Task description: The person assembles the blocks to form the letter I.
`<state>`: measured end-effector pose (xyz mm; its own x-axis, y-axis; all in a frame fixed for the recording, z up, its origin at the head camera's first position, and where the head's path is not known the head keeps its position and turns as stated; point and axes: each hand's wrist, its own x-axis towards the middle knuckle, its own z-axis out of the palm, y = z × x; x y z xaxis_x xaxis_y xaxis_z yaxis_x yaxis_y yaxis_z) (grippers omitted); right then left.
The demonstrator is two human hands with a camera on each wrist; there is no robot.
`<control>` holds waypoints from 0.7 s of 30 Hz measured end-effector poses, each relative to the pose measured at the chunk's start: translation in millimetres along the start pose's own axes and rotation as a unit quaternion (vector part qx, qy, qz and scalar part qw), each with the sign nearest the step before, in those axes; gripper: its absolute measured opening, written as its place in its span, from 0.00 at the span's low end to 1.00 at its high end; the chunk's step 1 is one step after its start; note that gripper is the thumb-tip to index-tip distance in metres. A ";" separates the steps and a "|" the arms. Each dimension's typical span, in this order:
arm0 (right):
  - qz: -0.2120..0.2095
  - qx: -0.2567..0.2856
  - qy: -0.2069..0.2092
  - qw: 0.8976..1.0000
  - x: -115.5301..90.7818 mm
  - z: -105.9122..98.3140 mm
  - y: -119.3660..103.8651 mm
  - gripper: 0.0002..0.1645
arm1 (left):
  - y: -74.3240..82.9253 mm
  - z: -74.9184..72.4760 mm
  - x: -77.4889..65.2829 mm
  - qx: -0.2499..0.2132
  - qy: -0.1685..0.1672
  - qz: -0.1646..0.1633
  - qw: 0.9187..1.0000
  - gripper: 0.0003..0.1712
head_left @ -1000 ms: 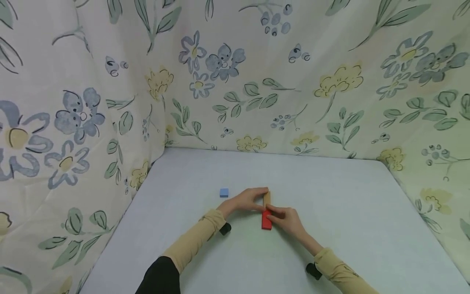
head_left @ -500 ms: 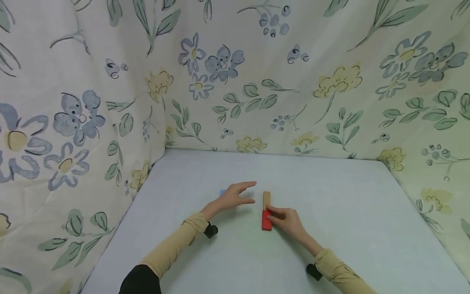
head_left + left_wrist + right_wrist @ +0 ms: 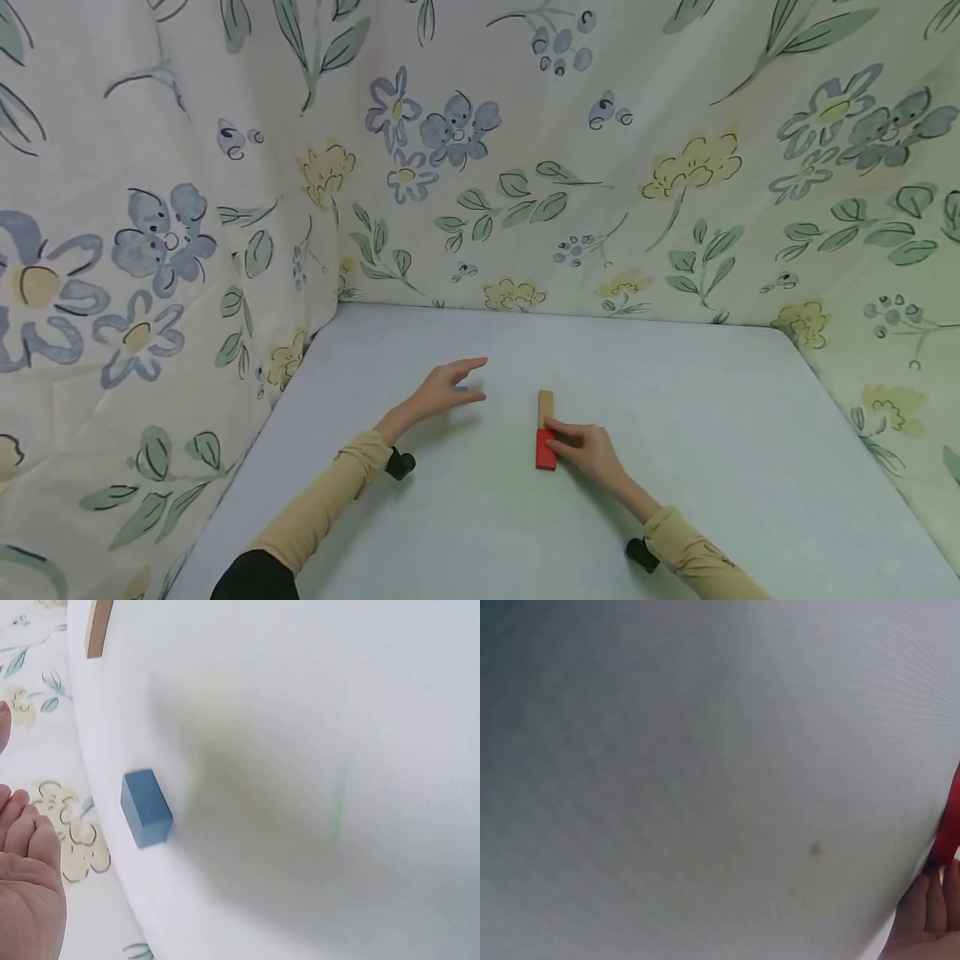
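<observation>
A plain wooden block and a red block lie end to end in one line, the wooden one farther from me. My right hand holds the red block, thumb and fingertips over its far half; in the right wrist view only an edge of the red block shows above the fingers. To the left, my left hand hovers with thumb and fingers spread and nothing between them. Behind it a blue block is mostly hidden. The left wrist view shows this blue block whole, apart from the fingers.
A white-covered table carries the blocks. Patterned floral cloth hangs along its far side and left side. A dark wrist camera sits under the left wrist, another dark camera under the right.
My left hand has let go of the wooden block and drawn away to the left, now in front of the blue block. The right hand stays at the red block.
</observation>
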<state>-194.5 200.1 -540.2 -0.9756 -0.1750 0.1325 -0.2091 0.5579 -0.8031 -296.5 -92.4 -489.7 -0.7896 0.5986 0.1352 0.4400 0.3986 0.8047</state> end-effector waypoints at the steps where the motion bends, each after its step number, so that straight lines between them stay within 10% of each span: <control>1: 0.000 0.000 -0.001 1.000 0.0 0.2 -0.1 0.24 | -1.1 -2.8 -1.4 -0.003 0.003 -0.002 1.000 0.37; 21: 0.010 0.001 -0.010 1.000 0.6 -0.8 -3.4 0.24 | -30.9 -16.6 -22.7 -0.022 0.022 -0.062 0.998 0.36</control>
<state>-194.4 198.8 -536.9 -0.9781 -0.1803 0.1041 -0.1891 0.5603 -0.8064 -299.3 -129.8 -508.1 -0.8552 0.5150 0.0580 0.3200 0.4366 0.8408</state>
